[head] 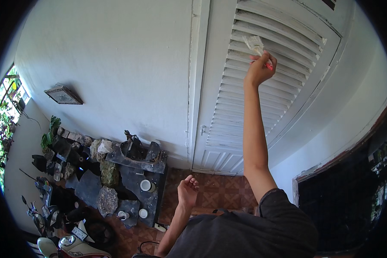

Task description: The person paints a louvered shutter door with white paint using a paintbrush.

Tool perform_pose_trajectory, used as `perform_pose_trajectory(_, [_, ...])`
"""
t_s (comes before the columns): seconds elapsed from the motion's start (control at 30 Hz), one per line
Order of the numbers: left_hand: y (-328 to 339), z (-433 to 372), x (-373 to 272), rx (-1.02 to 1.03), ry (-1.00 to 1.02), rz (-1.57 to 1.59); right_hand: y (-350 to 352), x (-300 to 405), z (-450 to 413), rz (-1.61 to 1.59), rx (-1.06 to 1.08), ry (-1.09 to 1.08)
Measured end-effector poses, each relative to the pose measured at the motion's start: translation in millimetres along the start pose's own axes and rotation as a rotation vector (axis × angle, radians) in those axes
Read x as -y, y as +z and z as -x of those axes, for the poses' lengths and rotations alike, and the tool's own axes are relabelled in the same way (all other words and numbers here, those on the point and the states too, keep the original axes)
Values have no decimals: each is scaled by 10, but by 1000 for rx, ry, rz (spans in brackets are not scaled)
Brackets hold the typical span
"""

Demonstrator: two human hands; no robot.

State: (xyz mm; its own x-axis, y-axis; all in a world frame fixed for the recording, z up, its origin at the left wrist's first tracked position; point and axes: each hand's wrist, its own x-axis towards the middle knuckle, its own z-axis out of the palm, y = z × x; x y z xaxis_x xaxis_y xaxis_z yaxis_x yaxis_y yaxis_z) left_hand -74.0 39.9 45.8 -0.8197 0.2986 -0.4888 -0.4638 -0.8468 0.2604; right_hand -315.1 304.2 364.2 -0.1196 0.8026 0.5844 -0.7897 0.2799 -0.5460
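High on a white louvred door [253, 93], my right hand [261, 67] grips a paintbrush [254, 43] by its handle, part of which shows red. The brush's pale, paint-coated bristles are at the upper slats; whether they touch the wood, I cannot tell. Several of those slats look dirty or worn. My right arm stretches up across the lower slats and hides part of them. Low in front of my body, my left hand [187, 193] is raised with its fingers loosely curled and nothing visible in it. It is between the dark table and the door's base.
A dark table [153, 206] at the left bears white containers [146, 185], rocks [108, 200] and a basin-like object [140, 150]. Motorbikes [71, 242] stand at lower left. A framed picture [64, 95] hangs on the white wall [116, 58]. A dark window [342, 196] is at right.
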Motion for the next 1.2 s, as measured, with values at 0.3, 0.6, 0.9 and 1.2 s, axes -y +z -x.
perform_pose_trajectory(0.3, [-24, 47, -46, 5, 23, -3, 139, -11, -47, -34, -133, 64])
perform_pose_trajectory(0.6, [-92, 52, -49, 29, -2, 10, 303, -230, -263, -64, 88, 151])
perform_pose_trajectory(0.9, [-45, 28, 6, 1, -39, -16, 53, -312, -769, 269, 53, -89])
perform_pose_trajectory(1.2, [-95, 90, 5, 28, -17, 0, -395, -350, -990, 216, -223, -227])
